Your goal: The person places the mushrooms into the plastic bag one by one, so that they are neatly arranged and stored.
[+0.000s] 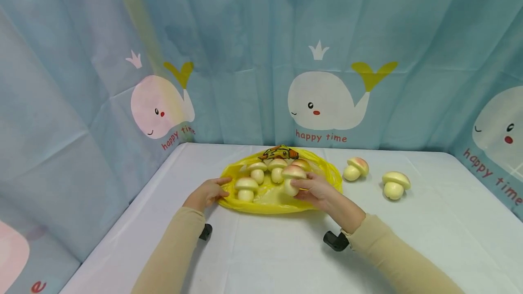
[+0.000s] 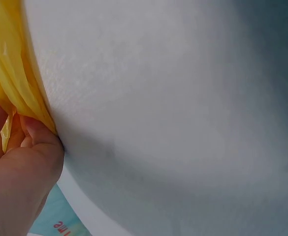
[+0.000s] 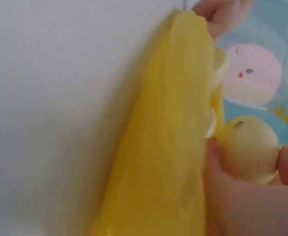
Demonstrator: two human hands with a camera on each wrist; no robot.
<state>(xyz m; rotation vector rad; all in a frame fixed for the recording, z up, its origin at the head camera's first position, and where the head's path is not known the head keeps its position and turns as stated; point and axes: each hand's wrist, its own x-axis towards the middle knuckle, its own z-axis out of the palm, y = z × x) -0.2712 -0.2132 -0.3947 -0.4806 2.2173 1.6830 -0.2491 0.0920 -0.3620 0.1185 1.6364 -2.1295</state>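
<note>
A yellow plastic bag (image 1: 278, 208) lies spread on the table with its mouth toward me. Several toy mushrooms with pale stems and pinkish caps are inside it, one toy mushroom (image 1: 246, 189) near its left side. My left hand (image 1: 207, 193) pinches the bag's left edge; in the left wrist view the yellow film (image 2: 16, 64) is gathered between thumb and fingers. With my right hand (image 1: 320, 192) I hold another toy mushroom (image 1: 292, 177) by its stem over the bag's opening. The right wrist view shows that stem's rounded end (image 3: 249, 150) between thumb and fingers.
Two more toy mushrooms lie right of the bag: a tilted mushroom (image 1: 355, 169) and a mushroom (image 1: 395, 185) farther right. The white table (image 1: 265, 253) meets a blue whale-print curtain (image 1: 253, 103) at the back and sides.
</note>
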